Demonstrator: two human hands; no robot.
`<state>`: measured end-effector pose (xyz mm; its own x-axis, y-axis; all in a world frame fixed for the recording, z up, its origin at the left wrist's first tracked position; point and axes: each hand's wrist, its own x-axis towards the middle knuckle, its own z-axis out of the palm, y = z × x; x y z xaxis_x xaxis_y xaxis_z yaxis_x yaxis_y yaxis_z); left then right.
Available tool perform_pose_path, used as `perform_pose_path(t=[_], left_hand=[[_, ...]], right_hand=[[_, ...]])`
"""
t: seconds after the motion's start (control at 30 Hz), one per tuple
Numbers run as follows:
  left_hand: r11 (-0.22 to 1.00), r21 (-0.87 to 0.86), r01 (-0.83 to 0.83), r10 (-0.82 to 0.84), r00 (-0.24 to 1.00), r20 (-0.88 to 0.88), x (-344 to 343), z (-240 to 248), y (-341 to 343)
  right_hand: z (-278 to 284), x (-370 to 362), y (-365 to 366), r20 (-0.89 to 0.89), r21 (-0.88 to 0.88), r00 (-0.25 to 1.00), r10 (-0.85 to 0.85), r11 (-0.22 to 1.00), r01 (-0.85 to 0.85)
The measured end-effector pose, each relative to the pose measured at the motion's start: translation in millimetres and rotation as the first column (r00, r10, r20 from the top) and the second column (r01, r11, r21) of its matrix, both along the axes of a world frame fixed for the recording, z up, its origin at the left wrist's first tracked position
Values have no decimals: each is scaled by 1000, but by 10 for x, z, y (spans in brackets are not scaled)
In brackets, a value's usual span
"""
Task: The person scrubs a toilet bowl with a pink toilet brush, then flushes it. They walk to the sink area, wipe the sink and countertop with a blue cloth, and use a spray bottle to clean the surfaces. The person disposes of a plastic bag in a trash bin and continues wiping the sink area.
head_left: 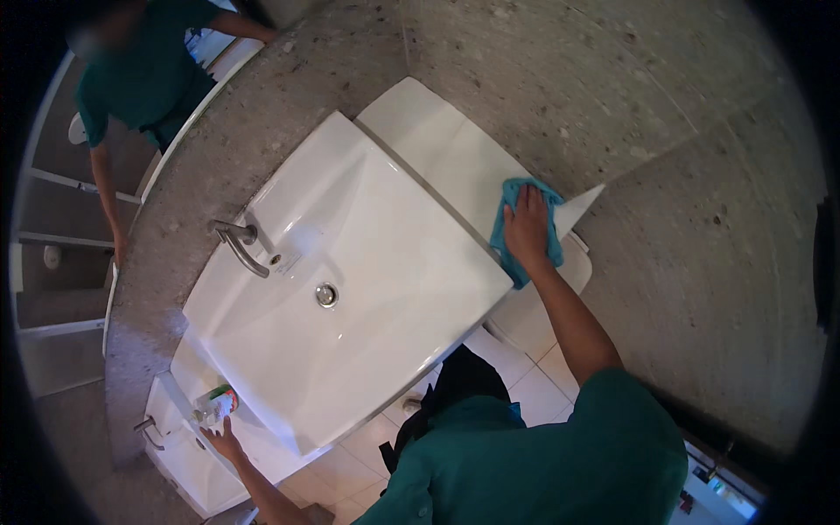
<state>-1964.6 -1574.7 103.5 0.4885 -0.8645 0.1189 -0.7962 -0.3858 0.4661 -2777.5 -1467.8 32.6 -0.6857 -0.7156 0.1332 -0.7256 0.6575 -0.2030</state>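
My right hand [527, 229] presses a blue cloth [549, 199] down on the white ledge to the right of the washbasin, near its outer end; the fingers lie over the bunched fabric. On the far left, my left hand [226, 440] has its thumb and fingers at a small clear bottle [215, 407] with a green and red label. The bottle is on the white ledge at the basin's left side. Part of the left hand's grip is too small to make out. Between my hands is the white washbasin [394, 262], with a metal drain [326, 295].
A curved metal tap [241, 245] juts from the grey stone-look wall [306, 96]. A second basin [210, 481] with its own tap [150, 429] stands at lower left. A mirror [66, 289] runs along the left. White toilet [573, 271] below the right ledge; tiled floor [534, 394].
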Motion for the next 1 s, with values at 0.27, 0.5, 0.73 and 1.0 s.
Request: perform_pose_path(t=[0.27,0.5,0.73,1.0], left_hand=[[944,305,-124,62,977,205,222,217,1456],[908,364,-208,97,949,301,84,552,2309],[965,88,-248,258,959,-118,130,761,2115],[963,62,264,-270,954,129,-645,789,514]], right_hand=[[-68,-342,-1932,1,-171,963,270,949,-265],[-219,-547,-3213,-61,-227,902,427,874,-430],[-14,-138,-3426,58,-78,889,454,890,-449],[178,-65,-2794,328,-140,481,813,546,-826]])
